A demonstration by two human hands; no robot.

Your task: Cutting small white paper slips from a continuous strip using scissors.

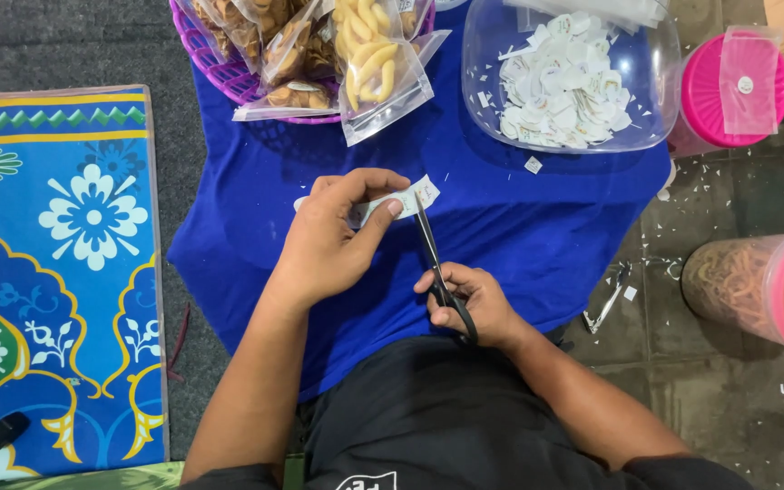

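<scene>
While my left hand (pixel 328 240) pinches the paper strip (pixel 406 200), blades sit close to my fingertips.
My right hand (pixel 469 304) grips the scissors (pixel 433 259); a crooked snip could nick skin.

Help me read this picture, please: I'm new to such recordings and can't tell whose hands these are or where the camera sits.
There is no machine here, only a person seen from a camera worn on their head, looking down at their own two bare hands over a blue cloth spread on their lap. The left hand pinches a narrow strip of white printed paper. The right hand holds black-handled scissors, blades at the strip's end. Beyond lie a clear plastic bowl of small cut paper labels, a purple plastic basket with clear bags of snacks, and two pink-lidded jars. A blue patterned mat lies to the left.
</scene>
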